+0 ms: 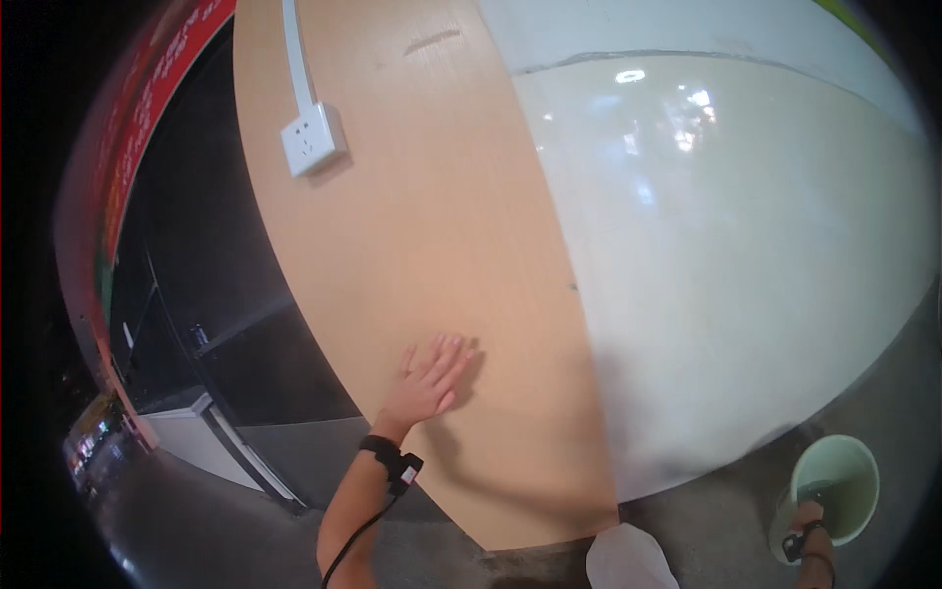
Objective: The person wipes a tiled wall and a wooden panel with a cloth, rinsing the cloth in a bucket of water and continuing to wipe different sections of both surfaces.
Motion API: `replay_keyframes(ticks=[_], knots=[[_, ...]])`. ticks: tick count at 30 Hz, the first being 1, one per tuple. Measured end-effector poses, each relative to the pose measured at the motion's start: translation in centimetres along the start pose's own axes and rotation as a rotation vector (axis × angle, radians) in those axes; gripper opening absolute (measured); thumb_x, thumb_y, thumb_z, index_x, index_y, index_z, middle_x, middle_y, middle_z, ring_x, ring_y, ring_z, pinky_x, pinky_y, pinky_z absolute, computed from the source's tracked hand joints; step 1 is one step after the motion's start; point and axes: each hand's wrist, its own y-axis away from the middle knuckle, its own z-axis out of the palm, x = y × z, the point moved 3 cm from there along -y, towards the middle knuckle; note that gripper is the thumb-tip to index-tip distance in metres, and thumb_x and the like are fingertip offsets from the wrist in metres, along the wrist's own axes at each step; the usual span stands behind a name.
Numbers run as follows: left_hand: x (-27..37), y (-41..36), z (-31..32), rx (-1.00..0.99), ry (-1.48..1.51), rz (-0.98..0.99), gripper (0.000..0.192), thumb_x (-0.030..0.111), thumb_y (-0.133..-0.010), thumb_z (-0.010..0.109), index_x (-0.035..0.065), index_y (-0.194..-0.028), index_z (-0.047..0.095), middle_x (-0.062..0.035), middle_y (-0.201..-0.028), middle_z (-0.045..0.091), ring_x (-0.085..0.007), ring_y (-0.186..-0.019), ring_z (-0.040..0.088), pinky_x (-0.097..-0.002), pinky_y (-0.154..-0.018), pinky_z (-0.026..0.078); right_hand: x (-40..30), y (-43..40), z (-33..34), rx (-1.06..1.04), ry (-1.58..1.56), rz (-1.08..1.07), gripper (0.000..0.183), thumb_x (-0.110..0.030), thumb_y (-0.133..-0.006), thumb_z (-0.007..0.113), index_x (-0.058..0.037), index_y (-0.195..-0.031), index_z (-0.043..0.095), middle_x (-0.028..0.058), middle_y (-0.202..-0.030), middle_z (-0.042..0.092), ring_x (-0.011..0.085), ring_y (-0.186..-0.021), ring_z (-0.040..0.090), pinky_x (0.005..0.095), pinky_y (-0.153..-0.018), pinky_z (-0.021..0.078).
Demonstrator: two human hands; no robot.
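My left hand [430, 383] is against or just off a light wood-grain panel [441, 221], fingers spread and nothing in them. A black strap with a small cabled device [403, 471] circles that wrist. At the lower right my right hand [807, 514] reaches down into a pale green bucket [868, 486] standing on the floor. Its fingers are hidden in what looks like water, so whether they hold something cannot be seen. A similar black device [793, 546] sits on the right wrist.
A white socket box [313, 140] with a cable trunking [296, 51] is fixed to the panel. Right of it runs a glossy pale wall [706, 280]. Dark glass [221, 258] and a red banner with writing [169, 70] lie left. A white object [631, 557] is at the bottom edge.
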Motion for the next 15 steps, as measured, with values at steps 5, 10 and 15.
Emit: replay_keyframes(ticks=[5, 10, 15], knots=[[-0.3, -1.9, -1.0, -0.153, 0.143, 0.001, 0.066, 0.032, -0.079, 0.056, 0.0225, -0.143, 0.040, -0.0067, -0.151, 0.034, -0.0223, -0.139, 0.031, -0.0497, -0.111, 0.020, 0.5, -0.5, 1.3, -0.044, 0.003, -0.064, 0.061, -0.056, -0.055, 0.080, -0.0092, -0.093, 0.072, 0.0114, -0.097, 0.070, 0.0284, -0.096, 0.067, 0.0383, -0.084, 0.0525], [-0.3, -4.7, -0.4, -0.104, 0.242, -0.026, 0.065, 0.029, -0.080, 0.055, 0.0199, -0.143, 0.040, -0.0087, -0.151, 0.032, -0.0245, -0.139, 0.031, -0.0490, -0.109, 0.024, 1.8, 0.2, 1.8, -0.061, -0.001, -0.099, 0.060, -0.058, -0.056, 0.078, -0.0093, -0.091, 0.073, 0.0115, -0.095, 0.070, 0.0283, -0.094, 0.067, 0.0391, -0.083, 0.0526], [0.5, -4.9, 1.9, 0.028, 0.282, -0.091, 0.062, 0.025, -0.081, 0.051, 0.0143, -0.141, 0.041, -0.0116, -0.150, 0.034, -0.0287, -0.139, 0.031, -0.0501, -0.109, 0.027, 0.0, 1.6, 1.3, -0.084, -0.029, -0.179, 0.059, -0.060, -0.057, 0.077, -0.0093, -0.088, 0.073, 0.0116, -0.092, 0.070, 0.0281, -0.093, 0.068, 0.0399, -0.082, 0.0527]])
